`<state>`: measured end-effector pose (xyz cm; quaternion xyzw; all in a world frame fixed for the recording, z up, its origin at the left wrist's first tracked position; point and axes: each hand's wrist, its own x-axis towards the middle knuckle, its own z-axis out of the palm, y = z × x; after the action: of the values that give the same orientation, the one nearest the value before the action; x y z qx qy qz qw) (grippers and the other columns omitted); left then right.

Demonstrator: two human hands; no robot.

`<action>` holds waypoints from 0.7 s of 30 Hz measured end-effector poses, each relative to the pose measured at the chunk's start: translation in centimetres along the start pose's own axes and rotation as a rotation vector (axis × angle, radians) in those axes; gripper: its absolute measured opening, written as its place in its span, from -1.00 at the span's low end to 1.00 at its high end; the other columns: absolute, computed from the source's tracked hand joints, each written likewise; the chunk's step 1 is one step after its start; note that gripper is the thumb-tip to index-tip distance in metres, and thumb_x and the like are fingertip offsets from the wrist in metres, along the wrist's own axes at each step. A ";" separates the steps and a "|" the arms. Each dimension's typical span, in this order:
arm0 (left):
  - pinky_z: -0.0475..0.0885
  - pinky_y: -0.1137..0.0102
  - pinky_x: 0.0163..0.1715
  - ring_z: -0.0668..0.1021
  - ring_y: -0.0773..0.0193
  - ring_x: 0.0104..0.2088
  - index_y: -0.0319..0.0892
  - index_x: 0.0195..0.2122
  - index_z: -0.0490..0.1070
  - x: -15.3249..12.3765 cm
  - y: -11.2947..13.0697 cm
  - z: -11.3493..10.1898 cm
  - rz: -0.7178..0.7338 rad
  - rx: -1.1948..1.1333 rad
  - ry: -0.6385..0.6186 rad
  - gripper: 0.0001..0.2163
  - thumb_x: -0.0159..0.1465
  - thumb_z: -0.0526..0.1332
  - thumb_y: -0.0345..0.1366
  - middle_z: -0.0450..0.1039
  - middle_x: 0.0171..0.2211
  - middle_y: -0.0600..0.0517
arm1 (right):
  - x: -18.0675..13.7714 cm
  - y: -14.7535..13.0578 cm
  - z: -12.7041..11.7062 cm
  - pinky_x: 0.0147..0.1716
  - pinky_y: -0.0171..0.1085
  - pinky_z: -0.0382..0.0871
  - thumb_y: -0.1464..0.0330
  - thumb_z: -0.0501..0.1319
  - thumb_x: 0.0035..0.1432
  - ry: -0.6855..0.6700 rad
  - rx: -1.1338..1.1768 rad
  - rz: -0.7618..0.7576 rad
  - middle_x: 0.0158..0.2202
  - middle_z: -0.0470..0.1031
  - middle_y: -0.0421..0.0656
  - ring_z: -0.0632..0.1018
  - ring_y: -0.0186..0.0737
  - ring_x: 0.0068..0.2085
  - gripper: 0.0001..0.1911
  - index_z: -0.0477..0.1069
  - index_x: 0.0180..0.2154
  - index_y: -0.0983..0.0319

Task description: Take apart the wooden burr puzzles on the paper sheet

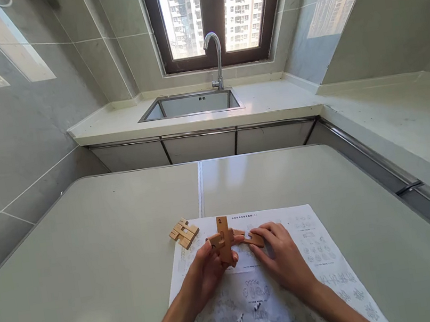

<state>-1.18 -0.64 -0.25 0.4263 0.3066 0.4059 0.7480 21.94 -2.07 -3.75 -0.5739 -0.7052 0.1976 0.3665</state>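
In my left hand [211, 272] is a partly joined wooden burr puzzle [224, 240], several notched pieces crossing each other. Its upright piece bears the number 2. My left thumb and fingers are closed round its lower left side. My right hand [279, 253] pinches a notched wooden puzzle piece [256, 239] between thumb and fingers, just right of the joined pieces. Whether that piece touches them I cannot tell. Both hands are above a printed instruction sheet [301, 277] covered with small line diagrams. My fingers hide parts of the wood.
More notched wooden pieces [184, 233] lie at the sheet's upper left corner. The sheet rests on a pale table [90, 244] with a seam down its middle. Beyond stand a counter [270, 96], a sink [189, 96] and a faucet [217, 58] below a window. Tiled walls flank both sides.
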 end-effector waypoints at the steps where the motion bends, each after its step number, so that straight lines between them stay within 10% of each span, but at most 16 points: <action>1: 0.47 0.03 -0.02 0.61 -0.01 -0.14 -0.16 0.21 0.52 0.0 0.0 0.1 0.001 0.006 -0.013 -0.39 0.42 0.04 0.19 0.51 0.20 -0.28 | 0.0 -0.1 0.0 -0.01 0.07 0.46 0.28 0.23 0.40 0.000 -0.003 -0.003 -0.04 0.49 0.00 0.49 0.11 0.00 -0.79 0.48 0.03 0.12; 21: 0.41 0.08 0.16 0.60 -0.06 0.04 -0.22 0.20 0.51 0.3 0.4 0.8 -0.018 -0.073 -0.081 -0.44 0.40 0.18 0.13 0.48 0.23 -0.29 | -0.5 -2.2 -0.5 0.09 0.15 0.53 0.28 0.19 0.42 0.134 0.198 -0.038 0.17 0.36 0.06 0.49 0.13 0.17 -0.63 0.34 0.22 0.10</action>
<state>-0.50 -0.59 0.45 0.4122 0.2650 0.3925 0.7783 20.86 -3.21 -2.07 -0.5333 -0.6668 0.2207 0.4716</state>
